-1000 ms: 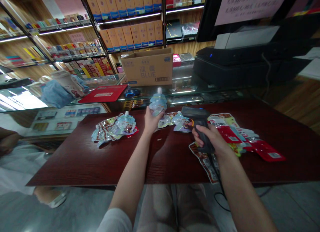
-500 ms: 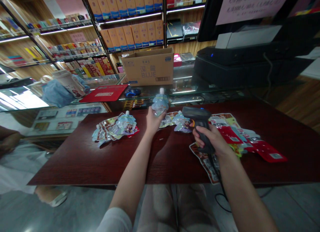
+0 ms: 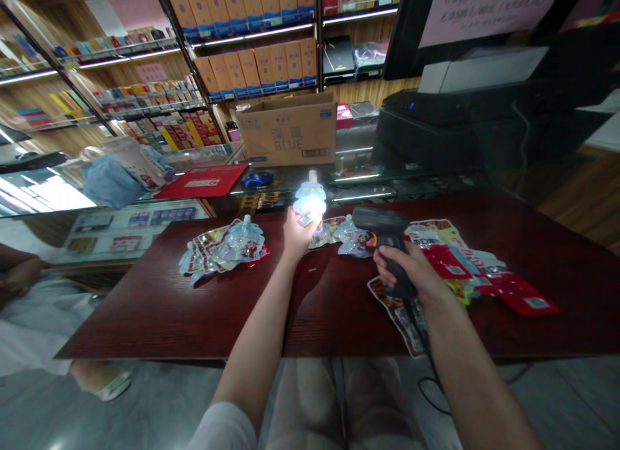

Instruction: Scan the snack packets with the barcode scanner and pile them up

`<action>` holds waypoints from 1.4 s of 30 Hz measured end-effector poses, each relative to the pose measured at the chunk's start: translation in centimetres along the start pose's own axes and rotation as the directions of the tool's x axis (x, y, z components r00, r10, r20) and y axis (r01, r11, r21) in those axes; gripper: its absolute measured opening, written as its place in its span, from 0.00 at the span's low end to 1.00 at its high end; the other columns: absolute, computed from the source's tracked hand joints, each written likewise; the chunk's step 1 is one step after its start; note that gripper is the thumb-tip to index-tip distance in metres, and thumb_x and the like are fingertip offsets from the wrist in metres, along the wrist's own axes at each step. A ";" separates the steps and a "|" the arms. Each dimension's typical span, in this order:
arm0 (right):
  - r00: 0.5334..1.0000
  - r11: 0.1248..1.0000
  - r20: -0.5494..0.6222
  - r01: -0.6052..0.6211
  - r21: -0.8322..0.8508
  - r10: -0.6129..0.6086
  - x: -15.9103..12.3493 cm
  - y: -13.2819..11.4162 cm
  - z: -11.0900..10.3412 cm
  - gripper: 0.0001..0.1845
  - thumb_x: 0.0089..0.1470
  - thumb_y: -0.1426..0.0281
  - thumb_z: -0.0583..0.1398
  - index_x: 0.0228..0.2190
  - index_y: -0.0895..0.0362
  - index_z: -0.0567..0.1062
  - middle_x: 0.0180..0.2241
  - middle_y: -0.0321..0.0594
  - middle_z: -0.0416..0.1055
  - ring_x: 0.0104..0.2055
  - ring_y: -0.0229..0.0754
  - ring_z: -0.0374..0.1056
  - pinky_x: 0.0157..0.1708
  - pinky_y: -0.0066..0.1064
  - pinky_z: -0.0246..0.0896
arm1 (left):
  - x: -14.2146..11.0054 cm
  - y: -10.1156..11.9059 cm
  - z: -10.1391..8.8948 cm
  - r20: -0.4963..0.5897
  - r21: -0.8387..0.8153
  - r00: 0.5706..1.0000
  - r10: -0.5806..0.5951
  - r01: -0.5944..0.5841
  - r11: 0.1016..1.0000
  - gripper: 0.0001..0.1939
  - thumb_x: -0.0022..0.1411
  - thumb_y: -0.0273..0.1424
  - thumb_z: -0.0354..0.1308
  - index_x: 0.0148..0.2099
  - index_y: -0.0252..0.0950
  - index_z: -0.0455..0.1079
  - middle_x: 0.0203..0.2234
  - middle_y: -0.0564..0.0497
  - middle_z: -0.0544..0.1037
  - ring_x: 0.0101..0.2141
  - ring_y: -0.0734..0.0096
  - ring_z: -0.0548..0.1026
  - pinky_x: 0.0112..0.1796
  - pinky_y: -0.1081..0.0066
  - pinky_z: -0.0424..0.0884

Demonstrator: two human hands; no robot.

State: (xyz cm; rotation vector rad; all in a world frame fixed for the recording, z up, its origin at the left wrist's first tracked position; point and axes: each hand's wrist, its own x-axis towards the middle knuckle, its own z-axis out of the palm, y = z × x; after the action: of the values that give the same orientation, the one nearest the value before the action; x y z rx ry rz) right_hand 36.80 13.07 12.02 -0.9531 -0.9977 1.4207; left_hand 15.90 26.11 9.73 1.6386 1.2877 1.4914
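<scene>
My left hand (image 3: 296, 237) grips a light-blue spouted pouch (image 3: 310, 195) upright above the table, its white cap on top. Bright light from the scanner glares on the pouch's front. My right hand (image 3: 404, 266) is wrapped round the handle of a black barcode scanner (image 3: 382, 222), whose head points left toward the pouch. Between the hands lies another blue spouted pouch (image 3: 352, 235), beside a partly hidden packet (image 3: 323, 234). Under the scanner's grip and cable rests a brown-patterned packet (image 3: 400, 317).
Pouches and packets form a pile (image 3: 223, 246) on the left of the dark red table (image 3: 334, 321). Red packets (image 3: 516, 293) lie at right. Behind stand a cardboard box (image 3: 290, 133), a red folder (image 3: 203, 181) and a black machine (image 3: 436, 127). Another person's arm (image 3: 19, 269) shows at far left.
The scanner's light has come on and now shines white on the pouch in my left hand. Both hands stay in nearly the same place.
</scene>
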 end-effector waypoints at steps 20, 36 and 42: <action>1.000 1.000 0.003 -0.016 0.027 0.016 0.2 0.1 -0.2 0.14 0.49 0.61 0.65 0.31 0.56 0.68 0.20 0.30 0.62 0.13 0.29 0.52 0.12 0.25 0.49 | 0.4 0.5 -0.9 0.048 -0.015 0.997 0.055 -0.055 0.998 0.20 0.50 0.34 0.66 0.42 0.39 0.61 0.38 0.49 0.78 0.39 0.64 0.78 0.42 0.67 0.71; 0.999 0.998 0.022 -0.034 0.054 0.033 0.1 -0.4 0.2 0.16 0.46 0.61 0.67 0.28 0.56 0.67 0.19 0.30 0.63 0.13 0.29 0.54 0.11 0.24 0.50 | -0.3 -1.9 -11.4 -0.160 0.335 0.983 -0.088 0.138 0.932 0.20 0.43 0.35 0.66 0.35 0.39 0.59 0.30 0.53 0.69 0.36 0.62 0.73 0.43 0.61 0.68; 0.999 0.997 0.030 -0.041 0.070 0.039 0.2 -0.1 -0.1 0.15 0.48 0.62 0.66 0.35 0.56 0.69 0.20 0.29 0.63 0.13 0.29 0.54 0.12 0.24 0.51 | -0.9 -3.9 -14.3 -0.218 0.375 0.964 -0.150 0.225 0.899 0.22 0.45 0.39 0.65 0.38 0.39 0.59 0.33 0.49 0.72 0.39 0.57 0.74 0.44 0.59 0.68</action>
State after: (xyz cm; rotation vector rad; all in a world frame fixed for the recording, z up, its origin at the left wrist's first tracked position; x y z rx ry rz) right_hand 36.97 13.30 12.10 -0.9083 -0.9478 1.4971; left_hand 1.19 24.06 8.93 1.5819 1.8993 1.3479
